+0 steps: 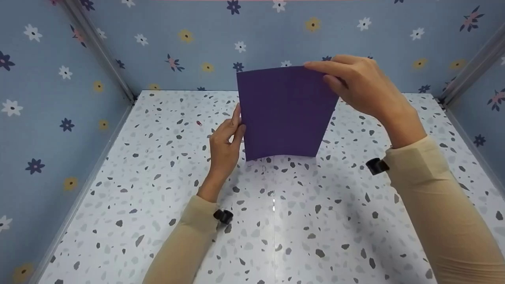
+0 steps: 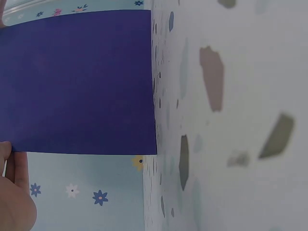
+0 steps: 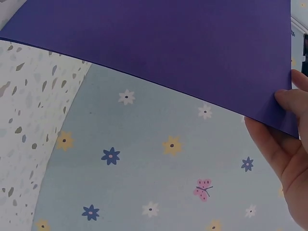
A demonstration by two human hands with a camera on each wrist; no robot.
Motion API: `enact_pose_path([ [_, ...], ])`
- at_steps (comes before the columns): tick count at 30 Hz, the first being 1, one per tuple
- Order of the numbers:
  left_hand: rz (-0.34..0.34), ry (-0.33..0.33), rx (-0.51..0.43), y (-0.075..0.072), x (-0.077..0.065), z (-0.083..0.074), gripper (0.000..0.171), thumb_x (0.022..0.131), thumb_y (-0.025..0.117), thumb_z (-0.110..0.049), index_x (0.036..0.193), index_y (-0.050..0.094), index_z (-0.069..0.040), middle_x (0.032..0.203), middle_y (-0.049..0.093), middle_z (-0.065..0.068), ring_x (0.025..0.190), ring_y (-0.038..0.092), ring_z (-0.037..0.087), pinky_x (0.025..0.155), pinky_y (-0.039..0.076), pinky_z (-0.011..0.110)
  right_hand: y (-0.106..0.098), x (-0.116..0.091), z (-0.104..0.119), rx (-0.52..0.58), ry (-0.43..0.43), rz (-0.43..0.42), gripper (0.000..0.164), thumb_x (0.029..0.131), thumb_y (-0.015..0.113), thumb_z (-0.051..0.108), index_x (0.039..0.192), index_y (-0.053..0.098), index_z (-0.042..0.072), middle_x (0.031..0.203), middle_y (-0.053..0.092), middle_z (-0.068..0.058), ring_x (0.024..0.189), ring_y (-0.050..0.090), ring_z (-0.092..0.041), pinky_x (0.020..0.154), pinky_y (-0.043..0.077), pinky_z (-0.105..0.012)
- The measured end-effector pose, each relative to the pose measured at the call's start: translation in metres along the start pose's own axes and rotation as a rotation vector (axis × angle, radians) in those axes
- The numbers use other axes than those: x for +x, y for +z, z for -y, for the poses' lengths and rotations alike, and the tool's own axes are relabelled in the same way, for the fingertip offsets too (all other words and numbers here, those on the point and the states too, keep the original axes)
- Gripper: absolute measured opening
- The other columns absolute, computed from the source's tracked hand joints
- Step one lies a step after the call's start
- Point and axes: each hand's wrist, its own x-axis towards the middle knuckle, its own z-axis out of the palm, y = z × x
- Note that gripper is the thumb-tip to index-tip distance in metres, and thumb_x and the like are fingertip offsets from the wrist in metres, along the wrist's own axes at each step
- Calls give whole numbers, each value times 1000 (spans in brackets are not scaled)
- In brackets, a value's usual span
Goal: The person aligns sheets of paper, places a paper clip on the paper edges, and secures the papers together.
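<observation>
A purple rectangular sheet (image 1: 286,112), like card or stiff paper, stands upright on its lower edge and bows slightly along it. My left hand (image 1: 225,146) pinches its left edge between thumb and fingers, about midway up. At the upper right corner, my right hand (image 1: 359,85) holds the sheet, thumb on the near face and fingers along the top edge and behind. In the left wrist view the sheet (image 2: 79,84) meets the tabletop along its bottom edge. The right wrist view shows the thumb on the sheet's face (image 3: 192,53) near the corner.
The white speckled table (image 1: 165,189) spreads under both arms. A small red item (image 1: 199,123) lies on it, left of the sheet. Blue flowered panels (image 1: 268,23) rise at the back and both sides, with metal posts (image 1: 98,47) at the corners.
</observation>
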Motion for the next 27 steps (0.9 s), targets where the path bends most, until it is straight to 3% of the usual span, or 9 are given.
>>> enact_pose_path([
  [7, 5, -2, 7, -1, -1, 0, 50, 108, 62, -11, 157, 51, -11, 118, 74, 9, 104, 68, 17, 82, 54, 26, 0, -1, -3, 16, 12, -10, 45, 110, 55, 5, 148, 66, 26, 106, 69, -17, 70, 51, -26, 69, 40, -38],
  [27, -9, 16, -12, 0, 0, 0, 49, 107, 64, -9, 155, 52, -8, 117, 75, 9, 105, 70, 18, 82, 54, 26, 2, -7, -8, 9, -42, -69, 44, 108, 57, 0, 147, 67, 20, 103, 69, -17, 69, 48, -24, 67, 36, -36],
])
